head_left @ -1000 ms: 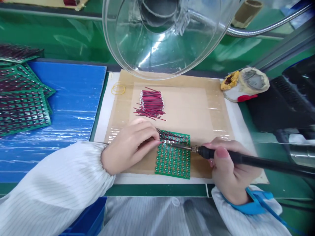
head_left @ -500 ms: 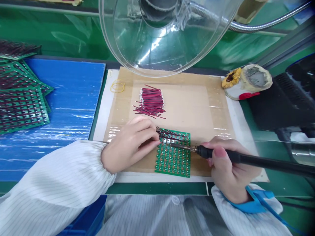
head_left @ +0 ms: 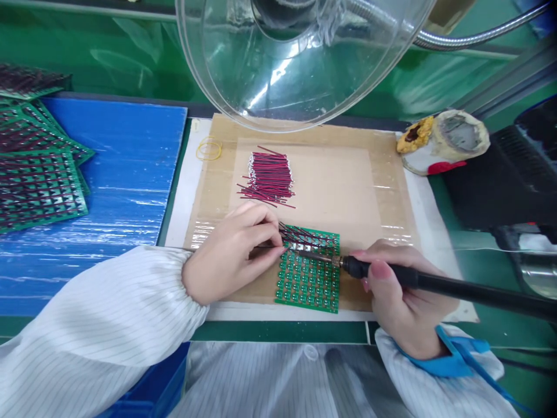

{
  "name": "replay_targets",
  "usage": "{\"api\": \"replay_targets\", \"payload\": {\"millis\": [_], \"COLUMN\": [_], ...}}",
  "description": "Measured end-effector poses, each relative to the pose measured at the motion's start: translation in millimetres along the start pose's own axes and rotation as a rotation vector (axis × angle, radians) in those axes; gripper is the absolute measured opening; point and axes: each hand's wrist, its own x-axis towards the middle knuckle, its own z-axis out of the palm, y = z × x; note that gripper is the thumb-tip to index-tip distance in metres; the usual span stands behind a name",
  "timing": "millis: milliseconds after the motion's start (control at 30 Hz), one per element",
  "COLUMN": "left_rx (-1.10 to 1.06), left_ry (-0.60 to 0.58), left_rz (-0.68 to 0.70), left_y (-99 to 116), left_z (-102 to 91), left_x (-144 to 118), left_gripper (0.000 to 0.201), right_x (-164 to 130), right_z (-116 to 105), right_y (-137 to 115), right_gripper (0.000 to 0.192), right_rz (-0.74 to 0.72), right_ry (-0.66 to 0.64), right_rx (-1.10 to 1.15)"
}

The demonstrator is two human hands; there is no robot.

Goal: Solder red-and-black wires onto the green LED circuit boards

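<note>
1. Step, by my read: soldering red-and-black wire leads onto the green gridded circuit panel [head_left: 310, 278], top row in progress.
2. Left hand [head_left: 232, 252] lies palm-down on the taped brown cardboard mat [head_left: 348, 191], fingers curled, thumb and forefinger pinched on a thin strand at the panel's top-left corner. Solder wire or lead, cannot tell.
3. Just beyond the left fingertips: loose bundle of red-and-black cut wires [head_left: 267, 179]. Far left of that hand: stack of wired green panels [head_left: 37, 174] on blue sheet.
4. Right hand [head_left: 402, 299] wraps the black-handled soldering iron [head_left: 391, 274] pen-style, thumb on top, tip angled left, meeting the pinch point.
5. Next likely calls for a steady tip on the pad, with the left pinch held fixed.
</note>
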Motion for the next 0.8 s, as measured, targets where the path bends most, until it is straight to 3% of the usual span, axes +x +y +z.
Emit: {"api": "replay_targets", "payload": {"millis": [133, 467, 600, 667, 733, 800], "left_rx": [0.004, 0.020, 0.026, 0.034, 0.052, 0.134], "left_ry": [-0.014, -0.008, -0.011, -0.022, -0.042, -0.039], "left_rz": [-0.010, -0.038, -0.046, -0.051, -0.047, -0.017], "left_y": [1, 1, 3, 4, 4, 2], "left_z": [-1.3, 0.7, 2.0, -0.1, -5.6, -14.1], "left_x": [0, 3, 3, 2, 3, 8], "left_gripper": [0.013, 0.010, 0.010, 0.010, 0.011, 0.014], "right_x": [0, 0, 2, 2, 3, 3], "right_z": [0, 2, 3, -1, -8, -15], "right_y": [0, 0, -3, -4, -5, -5], "right_gripper": [0.010, 0.014, 0.010, 0.012, 0.014, 0.028], "right_rz": [0.006, -0.012, -0.024, 0.001, 0.090, 0.184], "right_ry": [0.068, 0.009, 0.272, 0.325, 0.216, 0.015], "right_rx": [-0.022, 0.002, 0.027, 0.069, 0.044, -0.035]}}
